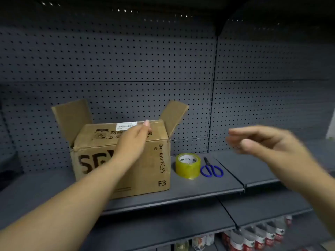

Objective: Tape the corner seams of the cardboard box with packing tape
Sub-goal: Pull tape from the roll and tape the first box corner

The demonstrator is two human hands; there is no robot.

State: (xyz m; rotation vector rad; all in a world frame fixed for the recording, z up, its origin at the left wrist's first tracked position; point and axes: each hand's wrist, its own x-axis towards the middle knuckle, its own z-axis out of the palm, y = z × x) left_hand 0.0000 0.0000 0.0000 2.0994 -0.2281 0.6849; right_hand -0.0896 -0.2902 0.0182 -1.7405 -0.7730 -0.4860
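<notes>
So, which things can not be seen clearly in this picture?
Head view:
Cardboard box: the left forearm covers the middle of its front print; its rear corner seams are behind the box itself.
Right hand: motion blur, finger pose unclear.
Tape roll: label too small to read.
Bottles under the shelf: cut off by the bottom edge.

you are facing a dark grey perforated back panel (126, 60); a grey metal shelf (199, 187) is running across it, packaged goods (253, 238) sitting dimly lit below.
</notes>
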